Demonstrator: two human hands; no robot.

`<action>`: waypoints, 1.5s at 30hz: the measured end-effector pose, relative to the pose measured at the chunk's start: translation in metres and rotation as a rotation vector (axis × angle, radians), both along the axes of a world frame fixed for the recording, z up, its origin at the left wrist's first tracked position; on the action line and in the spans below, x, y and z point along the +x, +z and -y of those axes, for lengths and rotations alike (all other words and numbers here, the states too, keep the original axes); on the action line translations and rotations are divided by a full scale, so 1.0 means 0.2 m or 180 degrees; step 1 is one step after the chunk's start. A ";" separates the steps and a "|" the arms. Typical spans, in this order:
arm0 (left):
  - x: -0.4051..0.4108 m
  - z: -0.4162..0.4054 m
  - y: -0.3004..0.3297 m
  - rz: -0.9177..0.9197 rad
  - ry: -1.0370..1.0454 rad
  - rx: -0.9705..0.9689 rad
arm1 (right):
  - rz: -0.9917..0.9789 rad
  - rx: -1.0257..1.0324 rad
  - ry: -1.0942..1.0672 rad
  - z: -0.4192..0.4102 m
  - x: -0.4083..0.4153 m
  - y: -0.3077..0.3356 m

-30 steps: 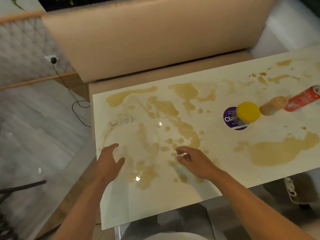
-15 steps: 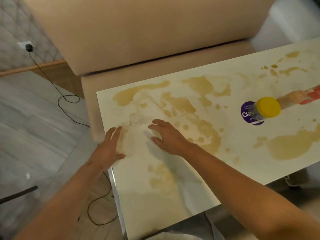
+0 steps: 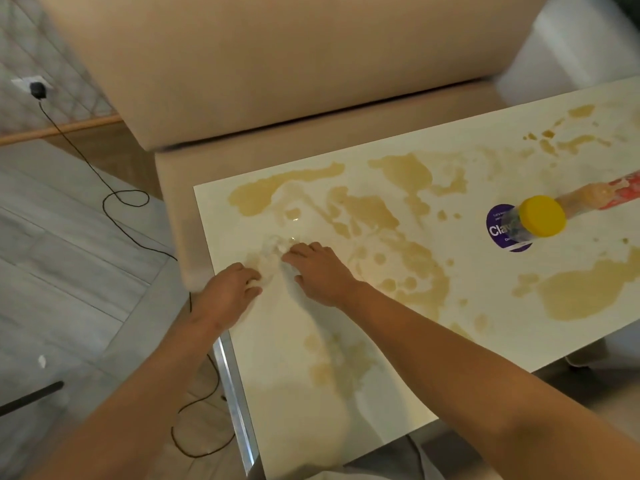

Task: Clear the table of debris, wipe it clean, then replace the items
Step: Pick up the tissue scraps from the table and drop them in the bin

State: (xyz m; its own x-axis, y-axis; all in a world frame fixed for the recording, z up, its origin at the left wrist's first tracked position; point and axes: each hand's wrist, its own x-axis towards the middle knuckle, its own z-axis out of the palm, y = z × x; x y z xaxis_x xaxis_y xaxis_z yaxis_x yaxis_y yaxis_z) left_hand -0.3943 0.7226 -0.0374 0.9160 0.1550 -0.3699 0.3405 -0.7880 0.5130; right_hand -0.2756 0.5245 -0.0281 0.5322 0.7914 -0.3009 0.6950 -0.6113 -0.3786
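The left hand (image 3: 227,292) is lying palm down at the left end of the table (image 3: 294,375), with its fingers bent a little and touching the surface; it is not grasping anything that I can see. The right hand (image 3: 320,271) is lying just beside it, also palm down, and its fingertips (image 3: 294,249) are touching a small pale, shiny piece of debris (image 3: 275,244) that is sitting on the tabletop just beyond both hands; if the fingers are pinching it or only pressing on it, I cannot tell. Around the hands, brownish spilled liquid (image 3: 374,216) is spreading in large patches over the white surface. Well apart to the right, a jar with a yellow lid (image 3: 542,216) is standing on a round purple sticker (image 3: 498,230), and a red can (image 3: 623,192) is lying on its side near the edge of the view. Behind the table a beige sofa (image 3: 277,64) is standing, and a black cable (image 3: 114,199) is running over the grey floor (image 3: 52,271).
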 end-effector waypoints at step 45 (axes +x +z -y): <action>0.16 1.59 0.47 -0.0086 0.0431 -0.1470 | -0.1347 0.1708 -0.3429 2.02 -0.38 0.50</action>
State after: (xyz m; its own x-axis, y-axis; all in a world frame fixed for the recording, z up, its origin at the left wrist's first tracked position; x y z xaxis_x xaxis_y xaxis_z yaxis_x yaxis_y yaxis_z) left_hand -0.3614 0.4047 0.0558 0.8881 0.0862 -0.4515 0.4423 -0.4274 0.7885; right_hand -0.3520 0.1214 0.0720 0.9195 0.0955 -0.3813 -0.2898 -0.4907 -0.8217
